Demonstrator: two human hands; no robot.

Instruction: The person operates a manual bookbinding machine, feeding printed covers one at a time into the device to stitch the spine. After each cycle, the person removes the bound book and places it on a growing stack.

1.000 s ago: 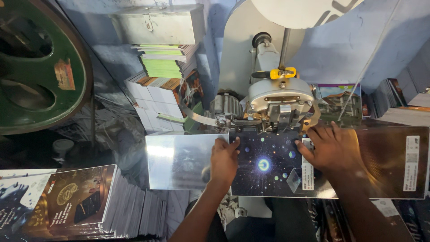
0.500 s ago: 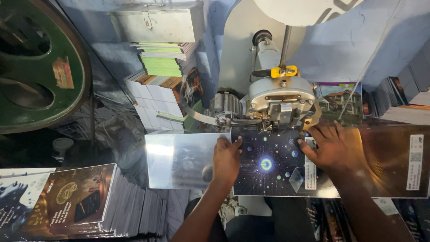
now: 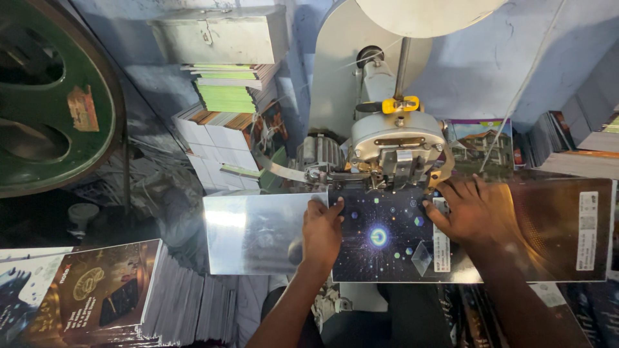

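Note:
A wide, glossy dark booklet cover [image 3: 387, 238] with a starry pattern and a glowing ring lies opened flat under the head of a metal stitching machine [image 3: 393, 151]. My left hand [image 3: 322, 232] presses flat on the cover left of its middle, fingers toward the machine head. My right hand [image 3: 474, 212] presses on the cover at the right of the middle, fingertips near the machine's base. The cover's left part [image 3: 255, 232] glares with reflected light; its right part [image 3: 567, 225] is dark brown.
A stack of printed booklets [image 3: 109, 296] lies at the lower left. More stacks of paper [image 3: 225, 96] stand behind, under a grey metal box [image 3: 219, 35]. A big green wheel [image 3: 51, 103] fills the upper left. Books [image 3: 580, 138] stand at the right.
The cover and both hands have stayed almost in place under the machine head; only the view shifted slightly.

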